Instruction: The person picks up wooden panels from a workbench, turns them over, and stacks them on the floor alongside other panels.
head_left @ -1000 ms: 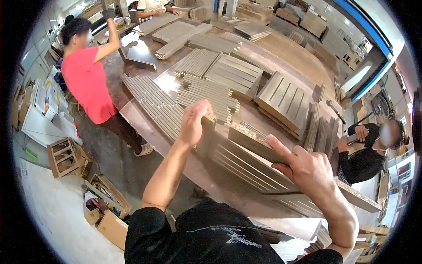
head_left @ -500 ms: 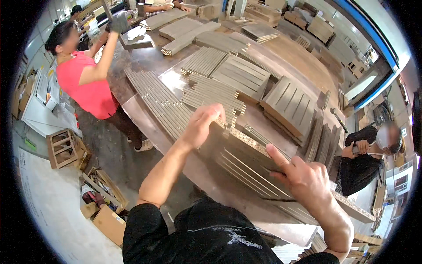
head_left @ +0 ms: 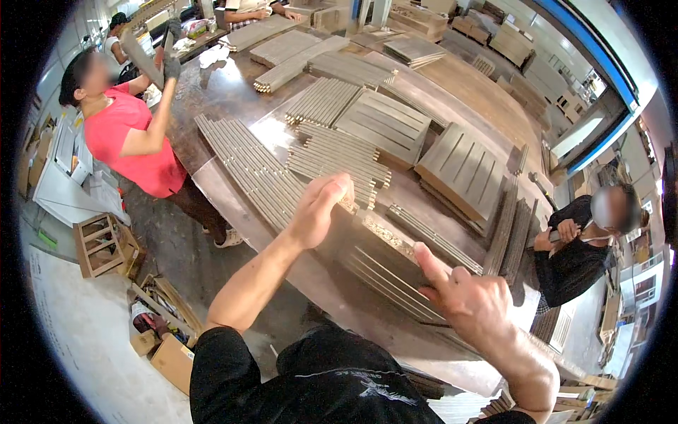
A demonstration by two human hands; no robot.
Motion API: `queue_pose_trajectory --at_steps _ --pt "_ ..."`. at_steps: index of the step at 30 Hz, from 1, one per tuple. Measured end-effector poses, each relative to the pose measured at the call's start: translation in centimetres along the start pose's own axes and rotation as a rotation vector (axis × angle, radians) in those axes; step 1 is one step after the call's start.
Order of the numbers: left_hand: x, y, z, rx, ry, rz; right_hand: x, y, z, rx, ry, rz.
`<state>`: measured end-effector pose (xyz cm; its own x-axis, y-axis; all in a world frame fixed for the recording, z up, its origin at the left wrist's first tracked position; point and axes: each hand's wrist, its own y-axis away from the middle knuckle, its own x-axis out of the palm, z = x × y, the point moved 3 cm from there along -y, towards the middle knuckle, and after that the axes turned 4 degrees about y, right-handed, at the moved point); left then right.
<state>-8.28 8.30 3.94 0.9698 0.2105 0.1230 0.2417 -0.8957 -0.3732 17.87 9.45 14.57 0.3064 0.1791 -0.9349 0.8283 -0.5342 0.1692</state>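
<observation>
I see the grooved panel held on edge, on the near side of the rod bundle, below the fingers of both hands. Its long axis points rightward and nearer, away from the bundle. The left hand, closer to the bundle, curls over its left end; the right hand has fingers parted at the top edge, though I can't tell its hold.

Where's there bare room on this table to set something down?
The table is bare between the white sheet and long strips, and on the brown stretch beyond the slotted panels. It's crowded in the middle, and nearer, where the left hand and right hand are on a board.
</observation>
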Motion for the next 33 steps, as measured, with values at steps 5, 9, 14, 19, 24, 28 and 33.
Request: queue_pose_trajectory --at_steps 5,9,14,19,24,28,33 --pt "0.3 -0.1 -0.6 0.044 0.01 -0.015 0.3 -0.9 -1.1 -0.044 -0.104 -0.131" --pt "-0.1 -0.4 0.4 0.055 0.062 0.014 0.1 -0.3 0.4 -0.053 -0.042 -0.165" --pt "0.0 0.0 -0.2 0.016 0.022 -0.027 0.0 -0.5 -0.1 -0.035 -0.085 -0.186" --pt "-1.1 -0.5 -0.2 0.064 -0.043 0.124 -0.5 -0.6 0.5 -0.044 -0.021 -0.235" --pt "-1.0 -0.5 -0.9 -0.01 0.073 0.167 -0.4 -0.3 0.3 -0.052 -0.031 -0.289" --pt "-0.8 -0.2 -1.5 0.052 0.056 0.188 0.2 0.2 0.7 -0.047 -0.006 -0.334" --pt "-0.9 -0.3 -0.7 -0.032 -0.005 0.183 -4.5 -0.5 0.1 -0.048 0.042 -0.217"
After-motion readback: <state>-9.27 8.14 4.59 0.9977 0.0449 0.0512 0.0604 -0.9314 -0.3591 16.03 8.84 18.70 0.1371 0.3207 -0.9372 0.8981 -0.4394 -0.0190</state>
